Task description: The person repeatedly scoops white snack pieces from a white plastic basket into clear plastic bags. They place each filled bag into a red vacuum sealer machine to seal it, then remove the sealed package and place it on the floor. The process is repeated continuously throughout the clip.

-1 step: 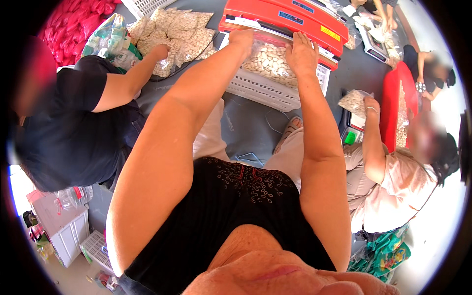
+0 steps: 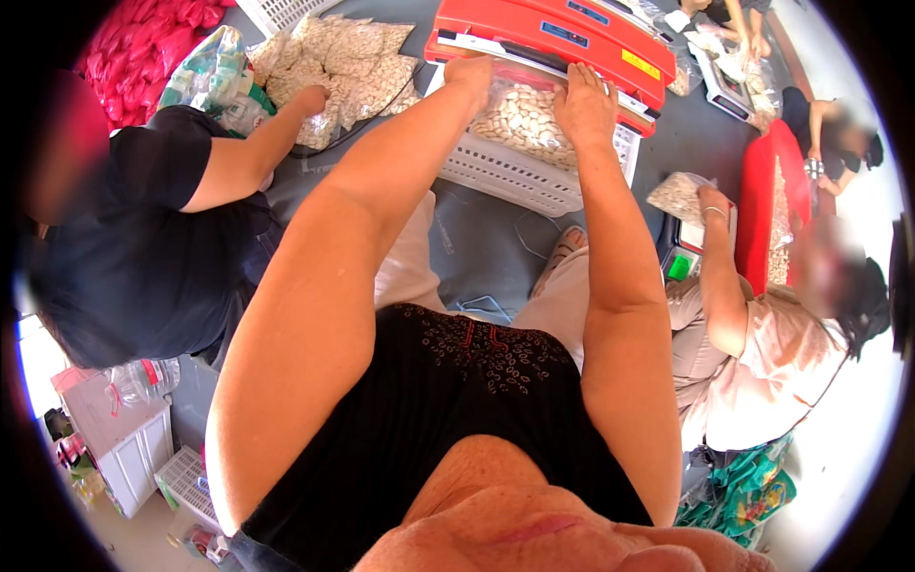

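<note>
A clear plastic bag of white, bean-like pieces (image 2: pixel 524 122) rests on a white perforated crate (image 2: pixel 510 178), its upper edge against the front of a red sealing machine (image 2: pixel 562 38). At the bag's upper left corner my left hand (image 2: pixel 470 78) is closed, its fingers curled on the plastic. My right hand (image 2: pixel 586 103) lies at the upper right corner, fingers stretched flat over the machine's front edge and thumb beside the bag. Both my arms reach straight forward. The bag's mouth is partly hidden by the hands and the machine.
Filled bags (image 2: pixel 338 62) lie in a pile at the far left beside a person in dark clothing (image 2: pixel 143 229). On the right, another person (image 2: pixel 753 362) holds a filled bag (image 2: pixel 679 197) by a scale (image 2: pixel 681 265) and red tub (image 2: pixel 762 210). My sandaled foot (image 2: pixel 562 255) is below the crate.
The person on the right has moved the filled bag slightly left and toward me. The person on the left has shifted a little. My hands and the bag under them stay put.
</note>
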A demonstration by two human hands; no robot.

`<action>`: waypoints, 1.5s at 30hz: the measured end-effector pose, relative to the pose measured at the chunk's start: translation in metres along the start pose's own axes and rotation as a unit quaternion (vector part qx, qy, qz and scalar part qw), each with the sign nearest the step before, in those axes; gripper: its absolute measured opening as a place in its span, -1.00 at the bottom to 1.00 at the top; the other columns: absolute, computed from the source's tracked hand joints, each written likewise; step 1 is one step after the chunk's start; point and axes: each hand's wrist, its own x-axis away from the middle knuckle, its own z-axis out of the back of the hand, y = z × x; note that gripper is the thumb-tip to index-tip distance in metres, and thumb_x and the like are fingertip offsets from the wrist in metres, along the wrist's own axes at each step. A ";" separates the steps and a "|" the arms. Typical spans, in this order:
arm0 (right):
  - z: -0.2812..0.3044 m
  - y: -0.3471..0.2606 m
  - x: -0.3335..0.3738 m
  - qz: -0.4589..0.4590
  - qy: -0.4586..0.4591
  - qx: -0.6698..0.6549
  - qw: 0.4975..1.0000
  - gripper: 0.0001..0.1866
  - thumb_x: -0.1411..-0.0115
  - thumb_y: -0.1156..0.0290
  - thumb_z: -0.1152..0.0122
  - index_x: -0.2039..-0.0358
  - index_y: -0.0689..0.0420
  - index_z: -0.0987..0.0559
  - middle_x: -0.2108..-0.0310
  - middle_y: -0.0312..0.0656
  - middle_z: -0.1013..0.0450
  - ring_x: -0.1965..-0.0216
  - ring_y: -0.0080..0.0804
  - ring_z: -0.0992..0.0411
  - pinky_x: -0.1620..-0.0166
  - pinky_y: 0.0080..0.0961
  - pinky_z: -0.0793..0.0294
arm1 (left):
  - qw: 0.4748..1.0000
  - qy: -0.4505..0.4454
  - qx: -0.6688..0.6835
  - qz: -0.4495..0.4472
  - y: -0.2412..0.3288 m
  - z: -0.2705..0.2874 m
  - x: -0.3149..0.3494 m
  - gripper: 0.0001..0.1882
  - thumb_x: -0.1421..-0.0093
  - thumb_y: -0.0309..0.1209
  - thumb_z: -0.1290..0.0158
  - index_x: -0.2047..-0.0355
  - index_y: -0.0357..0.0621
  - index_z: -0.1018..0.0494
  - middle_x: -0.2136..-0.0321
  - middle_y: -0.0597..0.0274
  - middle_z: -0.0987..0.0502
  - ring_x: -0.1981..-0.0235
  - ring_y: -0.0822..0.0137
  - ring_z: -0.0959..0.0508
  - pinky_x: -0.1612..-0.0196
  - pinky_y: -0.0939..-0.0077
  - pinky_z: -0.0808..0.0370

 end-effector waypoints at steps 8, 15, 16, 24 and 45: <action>-0.003 -0.001 0.004 0.020 -0.021 0.034 0.999 -0.58 -0.14 0.32 -0.01 -0.02 0.15 -0.46 -0.10 -0.14 -0.36 -0.17 -0.34 -0.27 -0.23 -0.20 -0.12 | 0.998 -0.003 0.055 0.010 0.004 0.001 0.004 -0.66 0.01 -0.36 -0.13 0.28 -0.41 -0.47 0.33 0.02 -0.54 0.42 0.25 -0.52 0.37 0.33 -0.44; -0.005 -0.004 0.004 0.039 -0.004 0.049 0.998 -0.57 -0.11 0.38 0.01 -0.03 0.15 -0.46 -0.11 -0.14 -0.36 -0.17 -0.35 -0.27 -0.23 -0.21 -0.12 | 0.998 -0.021 0.063 0.023 0.005 0.006 0.001 -0.75 0.03 -0.43 -0.09 0.34 -0.33 -0.47 0.41 0.09 -0.51 0.47 0.27 -0.48 0.45 0.31 -0.39; -0.006 -0.002 0.004 0.038 -0.006 0.050 0.998 -0.57 -0.11 0.38 0.01 -0.03 0.15 -0.45 -0.11 -0.15 -0.36 -0.17 -0.35 -0.27 -0.23 -0.21 -0.12 | 0.997 -0.031 0.065 0.021 0.004 0.006 0.000 -0.75 0.04 -0.41 -0.11 0.34 -0.28 -0.48 0.42 0.13 -0.52 0.48 0.27 -0.48 0.47 0.29 -0.37; -0.010 0.002 0.003 0.027 -0.024 0.051 0.998 -0.56 -0.10 0.39 0.01 -0.05 0.10 -0.45 -0.12 -0.19 -0.35 -0.17 -0.38 -0.27 -0.23 -0.21 -0.14 | 0.993 -0.051 0.100 0.026 0.011 0.003 0.014 -0.76 0.04 -0.56 -0.01 0.32 -0.42 -0.44 0.38 0.05 -0.51 0.49 0.29 -0.50 0.47 0.34 -0.42; -0.037 0.083 0.027 -0.453 -0.044 -0.535 0.712 -0.86 -0.06 0.42 -0.25 0.33 0.12 -0.57 0.36 -0.26 -0.52 0.34 -0.56 -0.41 0.30 -0.52 -0.35 | 0.969 -0.232 -0.080 0.035 0.006 0.020 -0.003 -0.79 -0.05 -0.39 -0.16 0.26 0.05 -0.47 0.34 0.43 -0.51 0.32 0.47 -0.44 0.17 0.37 -0.34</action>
